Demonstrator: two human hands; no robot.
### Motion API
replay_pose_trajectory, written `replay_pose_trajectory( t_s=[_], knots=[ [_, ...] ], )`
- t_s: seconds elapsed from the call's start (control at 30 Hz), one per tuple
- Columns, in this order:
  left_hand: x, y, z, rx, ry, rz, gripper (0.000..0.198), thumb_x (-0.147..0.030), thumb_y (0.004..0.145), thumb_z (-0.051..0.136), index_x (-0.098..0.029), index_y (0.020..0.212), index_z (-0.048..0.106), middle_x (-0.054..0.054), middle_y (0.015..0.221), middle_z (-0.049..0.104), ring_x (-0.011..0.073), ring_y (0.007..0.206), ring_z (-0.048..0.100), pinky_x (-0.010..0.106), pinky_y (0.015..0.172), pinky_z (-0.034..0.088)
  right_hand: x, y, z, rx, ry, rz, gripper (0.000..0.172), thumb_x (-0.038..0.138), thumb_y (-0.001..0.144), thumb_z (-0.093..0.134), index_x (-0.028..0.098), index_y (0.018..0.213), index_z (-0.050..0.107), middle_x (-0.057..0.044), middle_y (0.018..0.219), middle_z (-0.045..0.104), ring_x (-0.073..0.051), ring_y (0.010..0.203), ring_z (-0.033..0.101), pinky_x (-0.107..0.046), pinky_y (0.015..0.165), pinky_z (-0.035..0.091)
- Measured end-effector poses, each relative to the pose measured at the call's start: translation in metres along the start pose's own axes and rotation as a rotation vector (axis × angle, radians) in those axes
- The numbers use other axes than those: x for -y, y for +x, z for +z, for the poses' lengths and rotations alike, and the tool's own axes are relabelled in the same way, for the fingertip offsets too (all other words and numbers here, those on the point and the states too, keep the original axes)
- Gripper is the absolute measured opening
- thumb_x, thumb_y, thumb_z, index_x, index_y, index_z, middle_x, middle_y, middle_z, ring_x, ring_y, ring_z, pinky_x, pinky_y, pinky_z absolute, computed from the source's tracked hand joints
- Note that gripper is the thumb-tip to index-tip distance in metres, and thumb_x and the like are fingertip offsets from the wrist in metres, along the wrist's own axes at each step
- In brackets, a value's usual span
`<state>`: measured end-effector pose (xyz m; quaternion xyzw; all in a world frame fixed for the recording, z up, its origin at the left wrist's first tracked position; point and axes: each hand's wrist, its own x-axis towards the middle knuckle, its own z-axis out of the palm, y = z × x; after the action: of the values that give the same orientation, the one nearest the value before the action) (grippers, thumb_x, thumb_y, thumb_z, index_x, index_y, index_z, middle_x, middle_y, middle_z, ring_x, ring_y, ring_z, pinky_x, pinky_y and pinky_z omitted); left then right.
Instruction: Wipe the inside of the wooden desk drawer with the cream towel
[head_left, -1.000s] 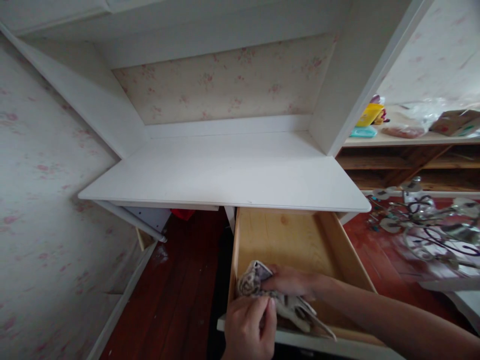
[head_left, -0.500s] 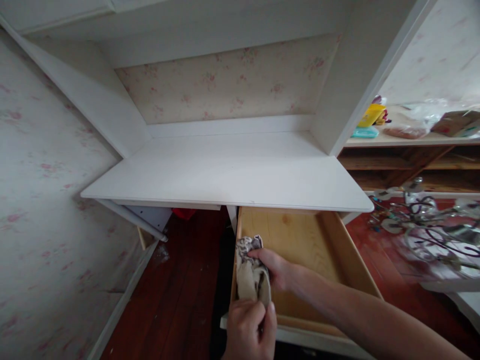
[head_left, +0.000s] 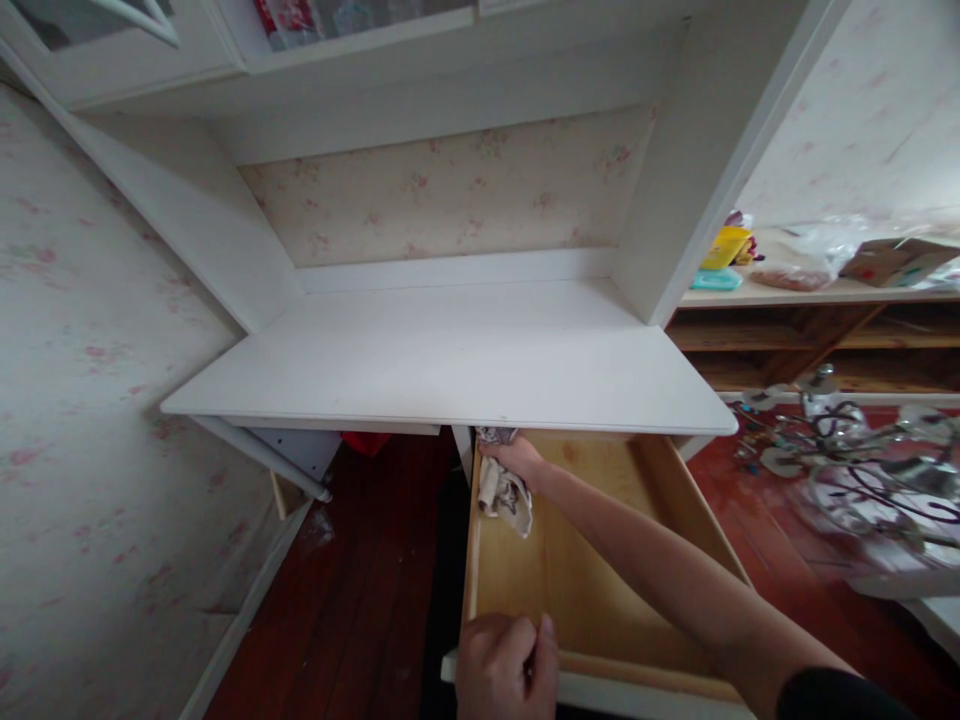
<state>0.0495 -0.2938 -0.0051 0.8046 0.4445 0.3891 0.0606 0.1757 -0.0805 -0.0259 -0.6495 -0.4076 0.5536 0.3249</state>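
A wooden drawer [head_left: 600, 600] is pulled out from under the white desk [head_left: 450, 360]. My right hand [head_left: 517, 460] reaches into its back left corner and is closed on a patterned beige cloth [head_left: 504, 500]. Part of this rag bunches up under the desk edge, and a loose end hangs down toward the drawer bottom. At the drawer's front left corner, my left hand [head_left: 507, 665] is closed around the front edge; its fingertips are hidden.
Above the desk hangs a white cabinet [head_left: 360, 45] with things behind its front. To the right, a low wooden shelf [head_left: 757, 330] bears a yellow container [head_left: 724, 247] and plastic bags. A chandelier [head_left: 862, 450] lies on the red floor.
My right hand has pushed the cloth away from me along the drawer's left side to the back corner. My left hand stays at the front. The view has tilted up slightly.
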Motion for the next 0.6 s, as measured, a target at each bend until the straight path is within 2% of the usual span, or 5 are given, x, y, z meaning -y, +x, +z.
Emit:
replay_pose_trajectory(
  t_s=[0.1,0.23,0.4,0.53,0.6],
  knots=[
    [-0.001,0.000,0.002,0.009,0.029,0.023,0.037,-0.013,0.097,0.048,-0.021,0.062,0.042,-0.005,0.049,0.048,0.0111,0.044,0.050,0.031,0.050,0.031,-0.012,-0.009,-0.005,-0.028,-0.149,-0.105,0.042,0.019,0.068,0.076,0.021,0.108,0.068,-0.004,0.100,0.073,-0.025,0.099,0.067,-0.029,0.082,0.050],
    [-0.005,0.001,0.001,-0.037,0.000,0.019,0.037,-0.013,0.098,0.046,-0.021,0.062,0.039,-0.005,0.049,0.046,0.0111,0.043,0.049,0.031,0.051,0.031,-0.019,-0.020,-0.015,-0.106,-0.274,-0.165,0.037,0.022,0.079,0.065,0.022,0.116,0.066,-0.007,0.114,0.071,-0.027,0.113,0.062,-0.031,0.093,0.046],
    [-0.007,0.004,-0.004,-0.066,-0.052,0.024,0.037,-0.010,0.096,0.046,-0.021,0.062,0.038,-0.005,0.049,0.045,0.0105,0.042,0.047,0.031,0.050,0.030,-0.015,-0.034,-0.006,-0.221,-0.537,-0.266,0.036,0.024,0.091,0.048,0.023,0.125,0.058,-0.008,0.118,0.070,-0.026,0.108,0.065,-0.032,0.087,0.048],
    [-0.008,0.005,-0.004,-0.055,-0.039,0.026,0.037,-0.010,0.094,0.048,-0.021,0.061,0.040,-0.004,0.049,0.045,0.0114,0.042,0.047,0.031,0.049,0.030,-0.001,-0.037,0.012,-0.155,-0.800,-0.444,0.052,0.015,0.089,0.045,0.023,0.140,0.046,-0.010,0.140,0.058,-0.027,0.110,0.064,-0.034,0.085,0.049],
    [-0.008,0.005,-0.003,-0.064,-0.035,0.021,0.037,-0.010,0.094,0.048,-0.021,0.060,0.040,-0.004,0.048,0.045,0.0115,0.042,0.047,0.031,0.049,0.029,0.007,-0.035,0.017,-0.123,-0.907,-0.463,0.056,0.012,0.088,0.044,0.021,0.143,0.043,-0.013,0.142,0.057,-0.028,0.110,0.064,-0.036,0.085,0.049]
  ],
)
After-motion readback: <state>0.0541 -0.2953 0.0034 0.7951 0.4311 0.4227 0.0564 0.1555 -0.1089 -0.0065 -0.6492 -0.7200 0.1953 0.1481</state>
